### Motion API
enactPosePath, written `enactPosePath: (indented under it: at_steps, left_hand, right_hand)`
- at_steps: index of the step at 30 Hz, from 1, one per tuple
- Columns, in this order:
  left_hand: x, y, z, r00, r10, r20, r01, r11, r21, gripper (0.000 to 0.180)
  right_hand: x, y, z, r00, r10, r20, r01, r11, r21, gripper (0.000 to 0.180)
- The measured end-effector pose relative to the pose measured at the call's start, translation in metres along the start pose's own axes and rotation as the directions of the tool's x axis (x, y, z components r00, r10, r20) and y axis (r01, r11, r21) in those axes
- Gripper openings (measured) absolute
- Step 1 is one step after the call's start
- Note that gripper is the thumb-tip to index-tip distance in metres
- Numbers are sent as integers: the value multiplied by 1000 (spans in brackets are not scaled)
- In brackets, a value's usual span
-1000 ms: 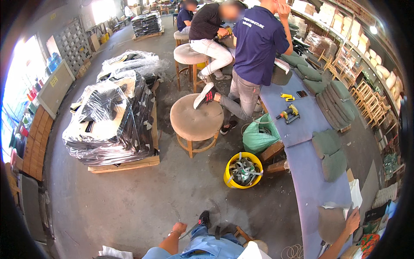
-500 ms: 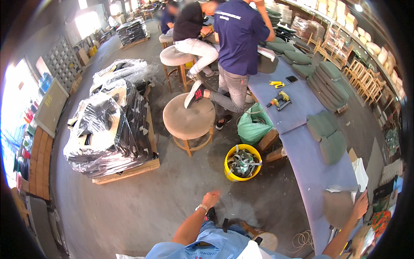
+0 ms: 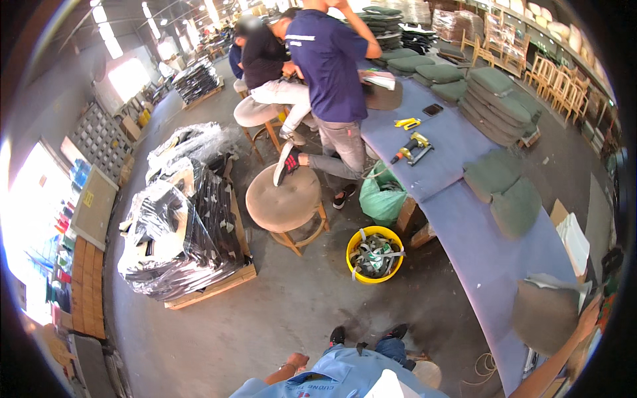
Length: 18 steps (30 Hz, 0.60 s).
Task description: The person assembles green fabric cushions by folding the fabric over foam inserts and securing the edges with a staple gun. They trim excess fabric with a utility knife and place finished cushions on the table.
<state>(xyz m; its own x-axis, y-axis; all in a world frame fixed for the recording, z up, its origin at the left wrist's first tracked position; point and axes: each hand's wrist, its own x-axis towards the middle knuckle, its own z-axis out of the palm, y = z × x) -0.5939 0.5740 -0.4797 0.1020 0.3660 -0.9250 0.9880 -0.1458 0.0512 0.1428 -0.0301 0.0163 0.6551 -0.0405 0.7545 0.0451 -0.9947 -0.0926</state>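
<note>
R hand sitting by grey-brown pad; L hand hanging apart; fingers, both: can't tell. Pad poss. sliding off desk if R arm nudging it.

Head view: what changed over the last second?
Left hand swung forward, then back toward the body. The view turned, and the wearer's second shoe came into sight. Right hand stays by the right edge of the grey-brown pad; grip unclear. Yellow bucket and power tool stayed put.
</note>
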Motion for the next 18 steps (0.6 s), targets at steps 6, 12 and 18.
enactPosePath:
  at_steps: [6,12,18]
  left_hand:
    - [38,152,-57,936,322,-143,-304,943,135,27]
    - [2,407,-84,633,666,-395,-680,722,129,37]
    - [-135,551,-56,447,838,-314,-880,475,15,42]
  right_hand:
    - [59,27,78,943,60,327,-80,996,47,60]
    - [80,-103,54,935,73,347,-60,997,-46,62]
    - [98,-42,90,957,-35,287,-15,985,169,64]
